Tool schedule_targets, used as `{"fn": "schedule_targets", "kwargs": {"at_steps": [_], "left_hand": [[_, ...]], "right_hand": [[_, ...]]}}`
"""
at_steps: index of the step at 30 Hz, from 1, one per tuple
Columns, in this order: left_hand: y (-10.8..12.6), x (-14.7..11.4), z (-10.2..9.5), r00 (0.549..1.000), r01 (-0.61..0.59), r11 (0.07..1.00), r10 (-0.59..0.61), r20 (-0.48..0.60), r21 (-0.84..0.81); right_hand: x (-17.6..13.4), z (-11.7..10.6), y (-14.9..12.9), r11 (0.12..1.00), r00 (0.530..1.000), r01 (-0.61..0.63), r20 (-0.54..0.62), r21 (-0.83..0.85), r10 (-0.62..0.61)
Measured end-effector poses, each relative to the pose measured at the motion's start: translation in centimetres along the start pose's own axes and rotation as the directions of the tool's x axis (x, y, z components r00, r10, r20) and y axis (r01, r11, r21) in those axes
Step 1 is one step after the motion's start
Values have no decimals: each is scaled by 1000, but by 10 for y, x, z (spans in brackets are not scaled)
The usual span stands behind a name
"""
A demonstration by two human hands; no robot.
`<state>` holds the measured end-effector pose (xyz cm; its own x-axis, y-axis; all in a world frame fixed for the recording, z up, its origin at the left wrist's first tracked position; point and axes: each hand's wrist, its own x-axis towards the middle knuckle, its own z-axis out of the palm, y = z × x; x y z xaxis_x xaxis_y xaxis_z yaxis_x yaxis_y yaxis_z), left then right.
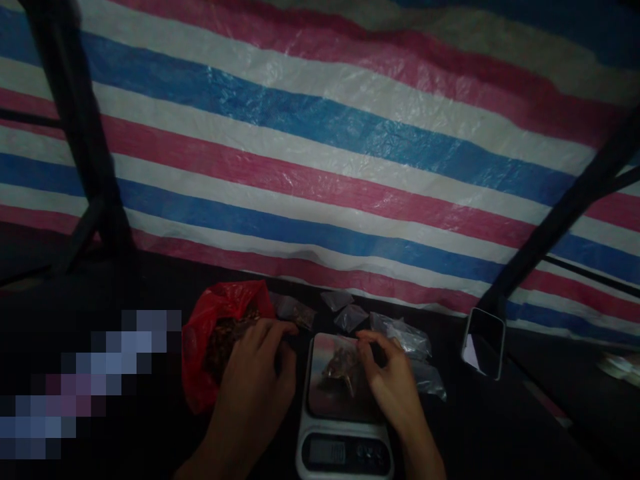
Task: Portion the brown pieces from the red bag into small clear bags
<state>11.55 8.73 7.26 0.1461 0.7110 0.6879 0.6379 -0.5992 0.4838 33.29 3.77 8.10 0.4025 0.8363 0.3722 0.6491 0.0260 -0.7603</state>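
Note:
A digital scale (345,430) with a metal plate and a display at its near end stands in front of me. A small clear plastic bag (340,363) with brownish pieces in it lies on the plate. My right hand (387,373) pinches this bag's right edge between thumb and fingers. Left of the scale, my left hand (255,373) hovers at the side of a red plastic bag (197,373). Its fingers are bent, with a gap to the thumb and nothing visible between them. Small brown pieces (220,340) fill the red bag, partly hidden by that hand.
Behind the scale lie small clear bags (345,310), one filled bag (300,313) and more clear plastic bags (405,337) to the right. A phone (484,343) leans by a dark post (540,240). Striped sheeting (320,147) hangs behind the dark table (160,280).

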Motion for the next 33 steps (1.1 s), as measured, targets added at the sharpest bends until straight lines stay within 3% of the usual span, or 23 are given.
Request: {"fn": "schedule_targets", "kwargs": {"at_steps": [6, 11, 14, 18, 20, 21, 24, 27, 30, 33], "left_hand": [[-1, -22, -18, 996, -4, 998, 9, -90, 60], [6, -25, -22, 993, 36, 998, -30, -113, 53], [6, -28, -22, 986, 20, 999, -15, -165, 33], [7, -30, -23, 983, 61, 998, -61, -172, -3], [7, -29, -23, 987, 88, 996, -90, -133, -15], [7, -29, -24, 988, 103, 994, -105, -111, -18], [9, -28, -22, 989, 138, 989, -141, -50, -50], [13, -31, -16, 991, 131, 986, -133, -19, -102], [19, -36, -6, 997, 78, 987, -79, -2, -138], [25, -36, 0, 999, 29, 989, -31, -7, -146]], "right_hand": [[-11, 6, -19, 987, 985, 74, 162, -143, -50], [-14, 14, -28, 983, 966, 138, 234, -120, -107], [-9, 24, -42, 973, 967, 194, 190, -124, -168], [14, 46, -71, 940, 954, 301, 39, -163, -299], [36, 51, -81, 925, 944, 329, 84, -190, -318], [50, 51, -83, 914, 932, 346, 188, -212, -309], [92, 37, -75, 906, 940, 306, 241, -292, -240], [123, 19, -52, 879, 932, 240, 352, -411, -90], [133, 13, -26, 846, 890, 191, 451, -499, 65], [131, 12, -6, 844, 878, 156, 463, -513, 119]]}}
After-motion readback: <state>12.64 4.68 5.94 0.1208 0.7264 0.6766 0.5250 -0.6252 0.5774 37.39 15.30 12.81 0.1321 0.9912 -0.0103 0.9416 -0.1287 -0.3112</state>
